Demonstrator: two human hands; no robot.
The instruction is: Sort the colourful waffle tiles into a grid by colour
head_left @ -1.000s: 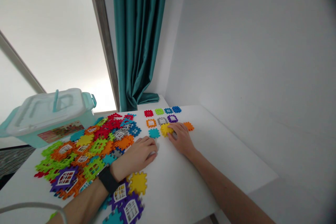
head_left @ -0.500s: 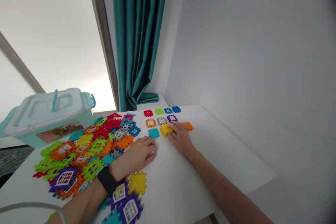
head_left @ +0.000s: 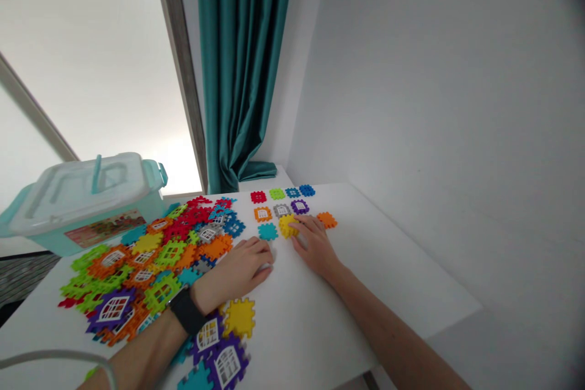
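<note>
My right hand (head_left: 316, 247) reaches to a thick yellow notched tile (head_left: 287, 226), its thumb and fingertips closed on the tile's right edge. My left hand (head_left: 249, 263), with a black watch on the wrist, lies palm down on the table, nothing visible in it. Its fingers bend loosely and the thumb stands apart. Just beyond it lies a turquoise tile (head_left: 267, 231). Behind the yellow tile are a grey window tile (head_left: 282, 211), an orange window tile (head_left: 262, 214) and a purple window tile (head_left: 300, 206). An orange tile (head_left: 327, 220) shows past my right fingers.
A heap of colourful tiles (head_left: 169, 253) covers the table's left side, partly under my left forearm. Beyond it stands a lidded turquoise box (head_left: 105, 195). A red tile (head_left: 258, 197), a green tile (head_left: 276, 194) and two blue ones line the far edge. A grey cable (head_left: 59, 354) crosses lower left.
My right hand's fingers have shifted slightly and flattened beside the yellow tile, showing more of the orange tile behind. The yellow tile has barely moved. My left hand stays put.
</note>
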